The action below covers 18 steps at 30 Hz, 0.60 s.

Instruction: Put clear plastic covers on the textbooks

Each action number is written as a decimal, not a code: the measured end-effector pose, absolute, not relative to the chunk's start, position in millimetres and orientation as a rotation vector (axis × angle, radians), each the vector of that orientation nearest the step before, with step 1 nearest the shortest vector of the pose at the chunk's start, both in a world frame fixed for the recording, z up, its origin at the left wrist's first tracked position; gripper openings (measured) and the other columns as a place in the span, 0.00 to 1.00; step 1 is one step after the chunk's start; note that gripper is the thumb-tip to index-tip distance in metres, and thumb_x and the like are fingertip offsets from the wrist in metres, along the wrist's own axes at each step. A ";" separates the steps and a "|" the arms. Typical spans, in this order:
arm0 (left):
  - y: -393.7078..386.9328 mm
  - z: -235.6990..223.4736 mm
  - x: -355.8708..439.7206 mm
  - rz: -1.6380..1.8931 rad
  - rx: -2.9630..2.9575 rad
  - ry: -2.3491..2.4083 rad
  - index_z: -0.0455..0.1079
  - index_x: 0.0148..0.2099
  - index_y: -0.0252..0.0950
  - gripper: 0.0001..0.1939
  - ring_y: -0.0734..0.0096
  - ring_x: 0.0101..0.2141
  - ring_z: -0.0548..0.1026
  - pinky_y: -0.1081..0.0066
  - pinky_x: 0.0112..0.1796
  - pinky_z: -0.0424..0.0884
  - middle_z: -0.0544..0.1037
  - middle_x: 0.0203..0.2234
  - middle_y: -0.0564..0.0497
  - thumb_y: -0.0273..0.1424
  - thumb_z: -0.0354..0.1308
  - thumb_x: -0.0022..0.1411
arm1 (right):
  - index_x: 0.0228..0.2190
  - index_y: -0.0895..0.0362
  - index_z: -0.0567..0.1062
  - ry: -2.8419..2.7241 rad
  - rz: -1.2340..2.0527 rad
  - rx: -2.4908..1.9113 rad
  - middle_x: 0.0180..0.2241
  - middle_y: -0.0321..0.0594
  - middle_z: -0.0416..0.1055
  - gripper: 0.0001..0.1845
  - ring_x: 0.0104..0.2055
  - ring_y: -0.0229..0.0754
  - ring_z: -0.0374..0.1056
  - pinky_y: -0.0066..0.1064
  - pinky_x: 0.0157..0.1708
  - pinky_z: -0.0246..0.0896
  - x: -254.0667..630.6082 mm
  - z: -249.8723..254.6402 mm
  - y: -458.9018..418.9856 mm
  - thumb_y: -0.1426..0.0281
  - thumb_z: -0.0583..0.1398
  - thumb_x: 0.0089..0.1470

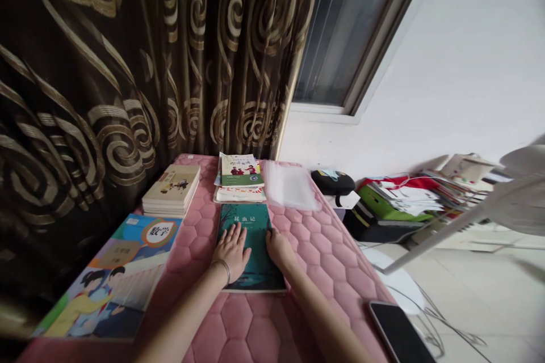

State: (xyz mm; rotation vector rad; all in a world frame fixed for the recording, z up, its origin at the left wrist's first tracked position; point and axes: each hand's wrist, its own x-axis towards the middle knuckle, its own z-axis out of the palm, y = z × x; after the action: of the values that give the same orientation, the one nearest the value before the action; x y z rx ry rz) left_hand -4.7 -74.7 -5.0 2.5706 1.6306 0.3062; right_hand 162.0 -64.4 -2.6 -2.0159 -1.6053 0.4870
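A teal book [254,249] with white Chinese characters on its cover lies on the pink quilted surface in front of me. My left hand [232,250] rests flat on the cover, fingers spread, with a bracelet at the wrist. At the book's right edge my right hand [280,249] has its fingers curled around the side; part of those fingers is hidden. Just beyond the book is a small stack of booklets [240,173], the top one green and white. Clear plastic sheets [290,184] lie to the right of that stack.
To the left are a stack of beige books [171,190] and a large colourful textbook [114,278]. A phone [400,332] sits at the front right edge. A dark case [332,181], a white fan [451,227] and cables stand beyond the right edge; a patterned curtain [191,57] hangs behind.
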 end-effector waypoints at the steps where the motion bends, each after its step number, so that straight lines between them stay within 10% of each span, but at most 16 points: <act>1: -74.6 -5.7 -4.7 0.306 2.571 1.630 0.51 0.66 0.31 0.30 0.56 0.64 0.49 0.53 0.61 0.48 0.49 0.65 0.41 0.36 0.42 0.65 | 0.42 0.61 0.73 -1.609 0.487 -2.023 0.37 0.57 0.75 0.18 0.41 0.55 0.73 0.41 0.41 0.63 162.3 -2.6 -64.7 0.69 0.48 0.59; 18: -83.6 -9.8 -0.4 0.339 2.545 1.681 0.50 0.66 0.31 0.29 0.57 0.64 0.48 0.53 0.61 0.48 0.49 0.65 0.42 0.35 0.42 0.65 | 0.44 0.66 0.71 -1.747 0.444 -2.040 0.36 0.60 0.75 0.19 0.39 0.53 0.73 0.38 0.38 0.63 162.3 6.7 -73.8 0.72 0.45 0.62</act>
State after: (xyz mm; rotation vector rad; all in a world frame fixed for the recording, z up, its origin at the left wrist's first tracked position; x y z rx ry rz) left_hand -0.4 -83.6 -9.8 2.5452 1.6809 0.3388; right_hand 162.3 -73.8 6.7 -2.0399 -1.7473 0.4442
